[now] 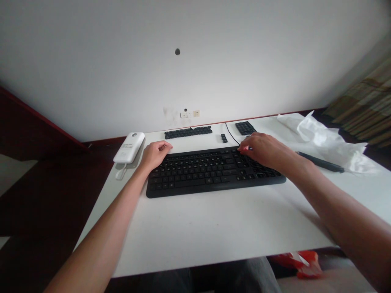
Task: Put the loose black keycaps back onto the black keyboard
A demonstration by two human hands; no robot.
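Observation:
A black keyboard (210, 173) lies across the middle of the white table (214, 228). My left hand (156, 154) rests at the keyboard's far left corner, fingers curled over its edge. My right hand (265, 149) lies over the keyboard's right part, fingers pinched on a small red and white thing (247, 148) near the top key rows. Behind the keyboard lie a row of loose black keys (188, 132), a small black key piece (224, 138) and a black block of keys (245, 127).
A white device (129, 147) sits at the table's left edge. A black pen-like tool (320, 162) and crumpled white plastic (324, 140) lie at the right. A black cable (231, 133) runs back from the keyboard. A red and white bag (301, 262) lies below the table.

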